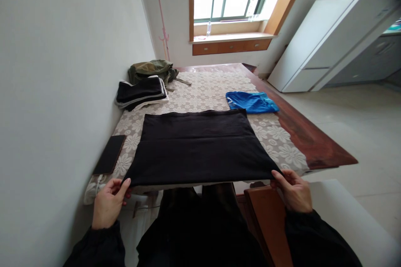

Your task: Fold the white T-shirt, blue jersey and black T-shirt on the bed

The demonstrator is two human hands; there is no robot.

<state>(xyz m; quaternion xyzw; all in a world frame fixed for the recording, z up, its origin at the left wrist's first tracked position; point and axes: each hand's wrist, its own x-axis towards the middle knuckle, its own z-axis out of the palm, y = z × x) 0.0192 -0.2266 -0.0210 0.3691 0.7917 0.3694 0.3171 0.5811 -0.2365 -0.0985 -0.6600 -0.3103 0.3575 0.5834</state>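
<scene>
A black cloth garment (200, 150) lies spread over the near part of the table, a faint crease running across its middle. My left hand (109, 202) pinches its near left corner between thumb and fingers. At the near right corner, my right hand (293, 190) grips the fabric the same way. The near edge is stretched taut between both hands, along the table's front edge. Which kind of garment it is, I cannot tell.
Beyond the garment lies a folded blue cloth (252, 102). Folded black and grey clothes (140, 91) and an olive backpack (150, 71) sit far left, by the wall. A dark flat case (109, 154) rests at left. A lace tablecloth (209, 85) covers the wooden table (308, 142).
</scene>
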